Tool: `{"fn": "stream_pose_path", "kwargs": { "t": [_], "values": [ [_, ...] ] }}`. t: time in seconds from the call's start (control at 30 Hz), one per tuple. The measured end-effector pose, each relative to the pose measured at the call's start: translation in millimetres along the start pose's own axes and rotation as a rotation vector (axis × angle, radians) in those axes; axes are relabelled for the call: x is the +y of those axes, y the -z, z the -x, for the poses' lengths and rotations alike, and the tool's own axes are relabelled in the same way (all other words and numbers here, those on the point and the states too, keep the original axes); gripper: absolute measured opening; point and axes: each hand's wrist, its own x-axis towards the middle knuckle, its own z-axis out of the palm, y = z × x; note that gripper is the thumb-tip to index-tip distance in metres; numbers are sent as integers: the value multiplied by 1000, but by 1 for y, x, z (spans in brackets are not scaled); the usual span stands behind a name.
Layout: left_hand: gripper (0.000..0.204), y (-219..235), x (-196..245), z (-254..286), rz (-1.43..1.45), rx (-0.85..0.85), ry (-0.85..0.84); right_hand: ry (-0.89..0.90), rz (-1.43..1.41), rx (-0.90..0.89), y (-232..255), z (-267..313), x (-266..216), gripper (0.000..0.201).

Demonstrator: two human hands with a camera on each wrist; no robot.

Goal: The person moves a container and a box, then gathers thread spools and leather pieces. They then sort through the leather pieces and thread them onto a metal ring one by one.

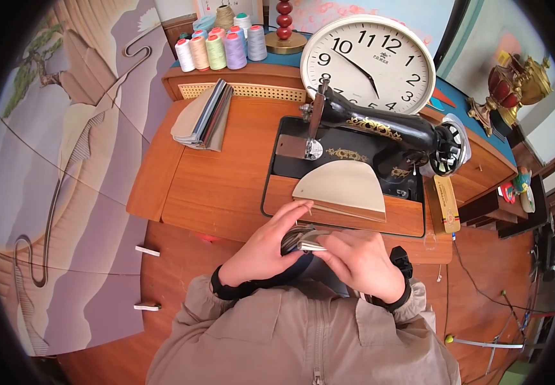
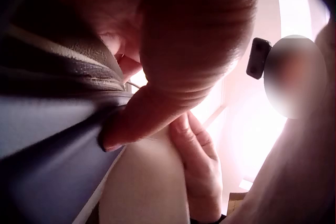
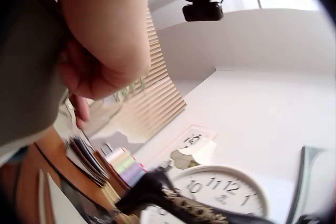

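Observation:
My left hand [image 1: 261,249] grips a stack of thin, flat fabric-like pieces [image 1: 291,240] above my lap, at the table's front edge. In the left wrist view its thumb [image 2: 149,111] presses on grey-blue pieces [image 2: 58,155]. With thumb and fingers, my right hand [image 1: 364,262] pinches a pale beige piece [image 2: 144,182] beside the stack. The right wrist view shows that hand's curled fingers [image 3: 86,74] behind a large greyish piece. A half-round cream piece [image 1: 341,183] lies on the sewing machine's bed just beyond the hands, with a brown layer under its straight edge.
A black sewing machine [image 1: 380,125] stands behind the cream piece. Another pile of half-round pieces [image 1: 203,115] lies on the table's left. Thread spools [image 1: 216,51], a round clock [image 1: 367,61] and a lamp base [image 1: 285,42] stand at the back. A yellow box [image 1: 446,204] sits right.

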Motion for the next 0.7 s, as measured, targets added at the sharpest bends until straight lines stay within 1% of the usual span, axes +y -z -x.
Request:
{"fn": "stream_pose_path", "kwargs": {
  "t": [0.03, 0.1, 0.13, 0.17, 0.23, 0.27, 0.33, 0.37, 0.43, 0.47, 0.5, 0.53, 0.57, 0.6, 0.63, 0.7],
  "values": [
    [76, 0, -1, 1, 41, -16, 0, -2, -1, -4, 0, 0, 4, 13],
    [77, 0, -4, 4, 53, -18, -4, -183, -255, -160, 6, -1, 17, 14],
    [77, 1, -5, 4, 60, -18, -11, -239, -290, -229, 9, -4, 18, 14],
    [77, 2, -6, 4, 63, -18, -13, -241, -287, -230, 10, -7, 14, 14],
    [78, 5, -8, 5, 32, -21, -54, -281, -446, -237, 11, -13, 6, 14],
    [78, 7, -9, 6, 38, -19, -56, -283, -441, -239, 9, -14, 7, 14],
    [77, 10, -10, 9, 49, -60, -67, -118, -450, -283, 5, -14, 14, 15],
    [77, 11, -12, 11, 54, -59, -69, -120, -447, -286, 5, -15, 16, 15],
    [76, 13, -14, 15, 12, -54, -105, -241, -490, -414, 6, -17, 18, 15],
    [76, 16, -14, 16, 16, -58, -109, -331, -561, -386, 4, -19, 14, 13],
    [76, 20, -14, 16, 41, -43, -66, -335, -557, -385, 0, -19, 6, 13],
    [76, 22, -14, 18, 67, -28, -22, -298, -272, -243, -7, -17, -6, 13],
    [76, 23, -16, 19, 72, -26, -25, -253, 12, -101, -13, -17, -17, 12],
    [76, 25, -20, 21, 69, -27, -17, -133, 48, -37, -20, -18, -23, 11],
    [76, 26, -22, 22, 65, -29, -11, -157, -24, -63, -23, -16, -25, 12],
    [76, 28, -22, 25, 71, -18, -26, -287, -236, -10, -29, -13, -17, 14]
  ]
}}
